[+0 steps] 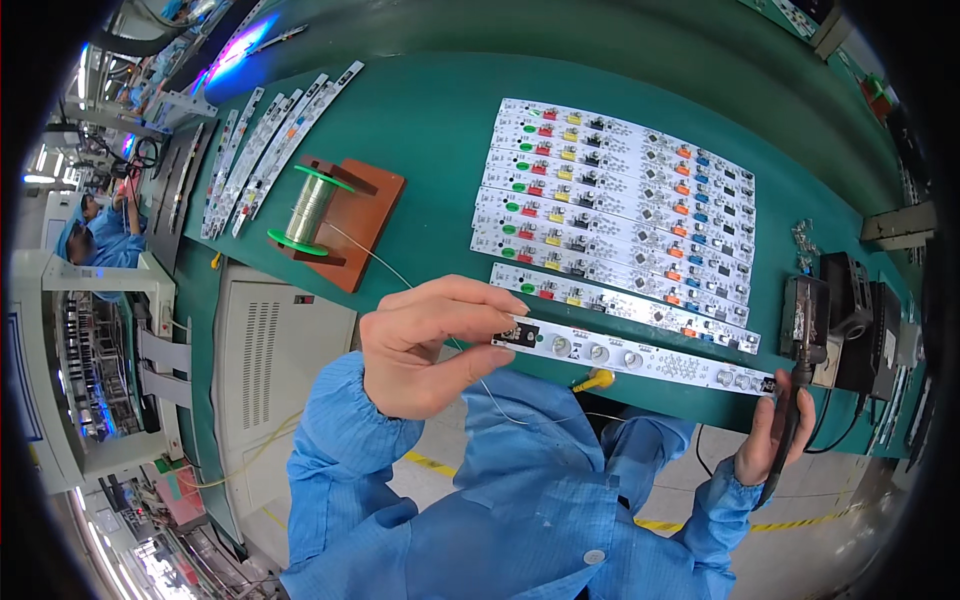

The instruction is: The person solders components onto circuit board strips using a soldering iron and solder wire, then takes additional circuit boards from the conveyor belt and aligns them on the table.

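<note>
A long, narrow white circuit board [680,367] is held up level above the near edge of the bench. My left hand [435,345] pinches its left end between thumb and fingers. At its right end my right hand [768,435] has its fingers closed on the board, partly hidden behind a black cable [783,455]. The board's shown side carries several round silvery parts and a black connector at each end. Just beyond it lies a similar strip board [620,303] with coloured connectors, apart from a row of more such boards [620,195] laid side by side.
A spool of solder wire [310,208] sits on a brown stand [370,215]; its wire trails past my left hand toward my lap. More strip boards [290,140] lie at the far left. Black equipment [845,300] stands at right. A yellow plug [597,380] hangs at the bench edge.
</note>
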The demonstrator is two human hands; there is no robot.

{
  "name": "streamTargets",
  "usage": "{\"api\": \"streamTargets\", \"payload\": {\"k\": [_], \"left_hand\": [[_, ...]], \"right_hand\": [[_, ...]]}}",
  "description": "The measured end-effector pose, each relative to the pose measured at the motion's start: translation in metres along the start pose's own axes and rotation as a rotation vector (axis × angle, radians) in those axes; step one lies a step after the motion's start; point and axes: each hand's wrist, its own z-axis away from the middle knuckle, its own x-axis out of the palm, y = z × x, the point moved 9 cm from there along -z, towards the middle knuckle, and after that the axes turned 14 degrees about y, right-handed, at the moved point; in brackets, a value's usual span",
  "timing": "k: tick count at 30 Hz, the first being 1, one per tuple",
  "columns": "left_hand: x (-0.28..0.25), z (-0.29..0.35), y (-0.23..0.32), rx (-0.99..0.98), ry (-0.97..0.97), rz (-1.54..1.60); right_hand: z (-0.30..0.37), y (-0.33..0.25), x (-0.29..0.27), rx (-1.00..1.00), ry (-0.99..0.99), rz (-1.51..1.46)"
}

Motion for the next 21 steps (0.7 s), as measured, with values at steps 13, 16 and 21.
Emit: {"api": "streamTargets", "payload": {"k": [13,16,21], "left_hand": [[-0.004,0.001,-0.007,-0.148,0.047,0.026],[0.0,-0.002,-0.006,-0.145,0.016,-0.008],[-0.014,0.001,-0.018,-0.09,0.087,-0.142]], "right_hand": [[-0.004,0.01,-0.007,0.056,0.045,-0.041],[-0.003,0.004,-0.012,0.057,0.053,-0.034],[0.005,-0.006,0.004,0.245,0.136,-0.112]]}}
